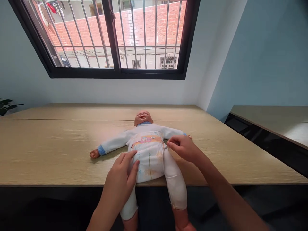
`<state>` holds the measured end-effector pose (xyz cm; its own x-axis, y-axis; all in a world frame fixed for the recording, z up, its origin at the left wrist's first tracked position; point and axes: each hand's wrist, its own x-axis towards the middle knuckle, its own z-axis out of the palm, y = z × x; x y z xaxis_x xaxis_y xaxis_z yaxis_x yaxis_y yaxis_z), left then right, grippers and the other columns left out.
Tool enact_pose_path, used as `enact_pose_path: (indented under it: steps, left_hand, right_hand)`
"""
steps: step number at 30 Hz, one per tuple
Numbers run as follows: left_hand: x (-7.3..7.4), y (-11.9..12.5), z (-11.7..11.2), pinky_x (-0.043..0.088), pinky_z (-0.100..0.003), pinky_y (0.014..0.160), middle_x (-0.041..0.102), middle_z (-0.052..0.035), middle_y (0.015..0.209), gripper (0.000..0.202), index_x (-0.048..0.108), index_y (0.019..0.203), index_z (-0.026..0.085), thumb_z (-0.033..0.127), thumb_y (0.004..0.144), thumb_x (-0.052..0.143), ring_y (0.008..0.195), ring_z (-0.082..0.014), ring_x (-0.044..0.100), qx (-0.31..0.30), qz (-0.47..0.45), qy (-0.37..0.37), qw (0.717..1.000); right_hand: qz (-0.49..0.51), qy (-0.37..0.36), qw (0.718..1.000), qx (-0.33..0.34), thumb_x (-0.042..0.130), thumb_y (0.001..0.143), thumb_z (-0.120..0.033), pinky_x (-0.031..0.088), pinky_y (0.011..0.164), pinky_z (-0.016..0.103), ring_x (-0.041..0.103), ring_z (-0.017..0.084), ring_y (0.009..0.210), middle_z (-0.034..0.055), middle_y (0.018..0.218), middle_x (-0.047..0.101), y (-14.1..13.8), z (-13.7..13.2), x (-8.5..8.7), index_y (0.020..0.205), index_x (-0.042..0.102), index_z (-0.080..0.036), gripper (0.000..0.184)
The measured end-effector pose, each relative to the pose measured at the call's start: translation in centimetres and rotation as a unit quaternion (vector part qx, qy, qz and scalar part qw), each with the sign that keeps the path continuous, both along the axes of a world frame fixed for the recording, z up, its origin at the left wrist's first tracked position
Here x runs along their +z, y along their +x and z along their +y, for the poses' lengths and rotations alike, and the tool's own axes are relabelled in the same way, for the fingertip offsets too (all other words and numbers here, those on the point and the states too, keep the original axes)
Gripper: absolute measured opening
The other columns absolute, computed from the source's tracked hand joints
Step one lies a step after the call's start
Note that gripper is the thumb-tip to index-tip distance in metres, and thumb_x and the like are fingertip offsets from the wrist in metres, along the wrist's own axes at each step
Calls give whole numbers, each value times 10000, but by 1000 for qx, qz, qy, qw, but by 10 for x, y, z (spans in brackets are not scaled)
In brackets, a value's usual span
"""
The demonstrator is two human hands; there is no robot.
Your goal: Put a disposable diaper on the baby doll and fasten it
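Note:
A baby doll in a white long-sleeved top with blue cuffs lies on its back, arms spread. Round its hips, over white leggings, sits a white disposable diaper with a coloured printed waistband. My left hand rests against the left side of the diaper, its thumb and fingers apart on the surface. At the diaper's right waist edge is my right hand, its fingers curled and thumb near the index finger in a pinch. Whatever lies between those fingertips is too small to make out.
The doll lies on a light wooden table, its legs hanging past the front edge. Behind it is a barred window. A plant shows at the far left. On the right stands another wooden surface with a dark side.

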<state>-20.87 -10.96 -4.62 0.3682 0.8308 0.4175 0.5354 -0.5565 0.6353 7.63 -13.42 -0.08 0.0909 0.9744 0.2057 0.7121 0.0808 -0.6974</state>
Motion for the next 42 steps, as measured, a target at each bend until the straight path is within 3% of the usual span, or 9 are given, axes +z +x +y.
enact_pose_path:
  steps: [5, 9, 13, 18, 25, 33, 36, 42]
  left_hand:
    - [6, -1, 2, 515, -441, 990, 684, -56, 1283, 349, 637, 1279, 257, 481, 1046, 505, 1181, -274, 628, 19, -16, -24, 999]
    - [12, 2, 10, 514, -469, 1039, 671, -99, 1303, 379, 639, 1274, 196, 457, 1047, 485, 1206, -292, 618, 50, -17, 22, 998]
    - [17, 13, 23, 431, -472, 1193, 594, -145, 1486, 497, 571, 1435, 134, 435, 1058, 452, 1392, -289, 540, 3, 9, 68, 998]
    - [19, 26, 32, 327, -488, 1294, 435, -148, 1664, 621, 448, 1579, 92, 453, 1075, 403, 1568, -284, 356, -73, 113, 72, 988]
    - [19, 26, 27, 332, -517, 1291, 437, -155, 1662, 608, 481, 1570, 102, 446, 1077, 394, 1575, -279, 354, -67, 144, 57, 986]
    - [21, 22, 28, 364, -509, 1270, 387, -129, 1691, 627, 458, 1593, 147, 479, 1061, 435, 1577, -289, 359, -91, 125, 16, 988]
    - [24, 23, 26, 353, -485, 1276, 432, -130, 1666, 620, 465, 1589, 138, 468, 1065, 432, 1567, -285, 379, -87, 136, 10, 987]
    - [32, 34, 13, 492, -524, 1134, 548, -215, 1563, 572, 503, 1537, 58, 388, 1077, 426, 1418, -375, 558, -19, 195, 21, 980]
  right_hand:
    - [21, -88, 992, 87, 625, 926, -497, 341, 564, 284, 476, 140, 607, 2, 658, 591, 8, 55, 4, 700, 599, -185, 386]
    - [111, -119, 979, 124, 651, 915, -557, 403, 574, 281, 493, 132, 585, -4, 633, 562, 8, 73, -6, 674, 547, -191, 450]
    - [172, -94, 974, 117, 675, 896, -624, 388, 547, 264, 465, 116, 566, -23, 614, 519, 10, 76, -26, 676, 514, -198, 506]
    - [204, -66, 968, 134, 659, 901, -663, 375, 530, 254, 450, 108, 557, -30, 606, 502, 13, 84, -43, 680, 510, -199, 535]
    - [269, -128, 943, 149, 757, 853, -554, 399, 544, 223, 485, 90, 564, -35, 634, 557, 16, 76, -31, 710, 543, -181, 454]
    - [121, -158, 978, 61, 674, 908, -575, 282, 505, 249, 423, 55, 466, -36, 481, 503, 7, 59, -25, 655, 574, -133, 518]
    - [95, -160, 981, 59, 658, 913, -623, 265, 484, 262, 407, 65, 433, -28, 452, 485, 5, 57, -25, 638, 578, -148, 555]
    - [107, -135, 981, 92, 627, 937, -643, 308, 479, 305, 423, 111, 429, 2, 474, 477, 8, 56, -28, 592, 535, -195, 573]
